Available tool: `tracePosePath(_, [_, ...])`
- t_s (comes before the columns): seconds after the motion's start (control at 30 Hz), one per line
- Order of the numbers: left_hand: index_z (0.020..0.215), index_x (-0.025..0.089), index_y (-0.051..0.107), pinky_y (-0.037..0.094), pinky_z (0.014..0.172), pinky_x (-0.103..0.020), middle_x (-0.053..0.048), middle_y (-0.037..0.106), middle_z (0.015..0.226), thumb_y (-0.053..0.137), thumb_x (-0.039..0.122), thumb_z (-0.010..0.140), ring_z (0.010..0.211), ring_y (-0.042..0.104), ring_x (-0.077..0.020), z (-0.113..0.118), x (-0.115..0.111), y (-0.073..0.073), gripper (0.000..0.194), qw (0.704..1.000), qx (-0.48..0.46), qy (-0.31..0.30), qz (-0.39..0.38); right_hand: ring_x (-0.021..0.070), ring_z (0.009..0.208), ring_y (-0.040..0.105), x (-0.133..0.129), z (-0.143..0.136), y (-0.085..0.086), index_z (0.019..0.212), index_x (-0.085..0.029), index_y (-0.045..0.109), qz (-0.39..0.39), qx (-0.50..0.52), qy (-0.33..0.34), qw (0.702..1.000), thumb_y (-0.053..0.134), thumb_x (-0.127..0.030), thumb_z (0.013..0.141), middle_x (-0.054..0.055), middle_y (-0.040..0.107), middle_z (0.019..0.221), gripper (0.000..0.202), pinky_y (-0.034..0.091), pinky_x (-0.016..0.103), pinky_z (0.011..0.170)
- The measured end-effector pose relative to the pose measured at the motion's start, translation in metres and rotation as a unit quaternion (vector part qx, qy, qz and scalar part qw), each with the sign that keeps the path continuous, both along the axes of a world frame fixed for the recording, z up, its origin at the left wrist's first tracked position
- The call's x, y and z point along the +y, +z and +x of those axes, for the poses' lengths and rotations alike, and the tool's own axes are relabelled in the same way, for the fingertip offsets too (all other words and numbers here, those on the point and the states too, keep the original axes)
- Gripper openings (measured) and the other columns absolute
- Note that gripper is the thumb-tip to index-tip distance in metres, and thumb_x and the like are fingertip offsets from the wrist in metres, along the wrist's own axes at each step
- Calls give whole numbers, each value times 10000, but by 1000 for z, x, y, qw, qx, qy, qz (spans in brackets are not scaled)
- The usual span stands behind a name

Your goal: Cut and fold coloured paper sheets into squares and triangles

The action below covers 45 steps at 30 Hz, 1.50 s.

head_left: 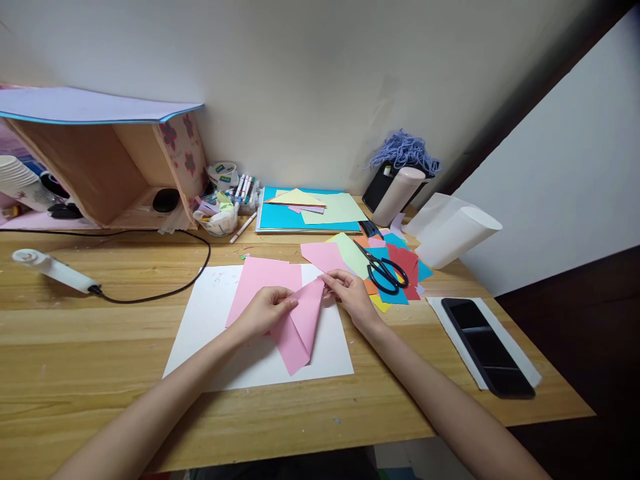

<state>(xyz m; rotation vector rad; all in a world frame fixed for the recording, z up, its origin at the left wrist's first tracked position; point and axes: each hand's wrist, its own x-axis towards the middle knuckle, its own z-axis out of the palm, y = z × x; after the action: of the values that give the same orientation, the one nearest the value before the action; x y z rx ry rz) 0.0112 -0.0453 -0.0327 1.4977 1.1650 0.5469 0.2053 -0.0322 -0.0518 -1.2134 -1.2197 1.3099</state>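
Observation:
A pink paper (305, 317) with a diagonal fold is held a little above a white sheet (220, 370). My left hand (270, 310) pinches its upper left edge between thumb and fingers. At its top right corner, my right hand (349, 291) has its fingers closed on the paper. More pink paper (260, 277) lies flat on the white sheet, partly under my left hand. Black scissors (384, 272) rest on coloured paper scraps (400, 257) to the right of my right hand.
Behind are a blue board (280, 217) with folded paper, a tub (220, 220) of scraps, markers (245, 188) and an open box (125, 167). A cabled white device (57, 270) lies left. At right are a phone (487, 347) and a white paper roll (460, 237).

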Motion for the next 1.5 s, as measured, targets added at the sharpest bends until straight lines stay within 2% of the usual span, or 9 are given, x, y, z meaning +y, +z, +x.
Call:
tracePosePath(0.2, [798,126,629,239,399,-191,19,497,559,482,416,750,461,384,-85,0,0,2,329,1000,10,0,-10,130,586,553,0,2,1,669,-163,618,26,-23,-2,999,544,-446,749,28,584,641,304,473,245,568])
tracePosePath(0.4, [799,123,629,255,416,-192,20,505,583,490,412,746,468,386,-81,-1,0,3,324,1000,4,-7,-12,120,616,587,4,11,4,872,-192,646,9,8,27,1000,589,-410,729,10,601,688,267,485,231,589])
tracePosePath(0.63, [841,127,628,252,410,-189,9,536,622,494,418,739,477,395,-84,-1,-1,8,337,999,-1,-20,-28,122,634,610,8,19,6,796,-179,657,-9,9,51,999,663,-343,670,15,641,716,207,486,241,624])
tracePosePath(0.93, [866,137,615,224,369,-176,9,529,633,481,432,741,447,382,-75,-7,2,5,347,998,17,-48,-40,156,645,636,9,26,8,753,-157,653,-1,-21,111,994,669,-314,659,28,653,668,183,481,258,597])
tracePosePath(1.03, [854,127,621,252,383,-181,-8,550,656,492,448,726,476,421,-91,-9,4,-1,369,998,15,-38,-37,158,648,635,10,26,7,745,-161,649,-4,-25,101,995,670,-332,653,26,655,684,195,482,267,604])
tracePosePath(1.2, [787,112,642,355,519,-226,-44,602,710,497,432,721,625,501,-150,-10,10,-9,358,1000,4,-21,22,156,633,627,9,22,8,725,-155,640,3,-43,82,996,668,-363,646,27,647,672,224,485,278,607])
tracePosePath(1.37, [813,123,654,373,582,-256,-55,631,755,465,411,751,667,520,-170,-11,11,-10,350,998,28,-27,50,161,613,621,6,16,8,753,-160,621,18,-73,45,996,665,-358,649,28,636,656,228,482,277,585])
tracePosePath(1.5, [826,123,653,378,578,-257,-60,638,778,464,425,748,681,529,-180,-11,10,-9,365,999,25,-16,42,154,621,621,4,14,7,854,-173,613,6,-44,36,998,620,-377,695,15,632,641,259,488,284,623])
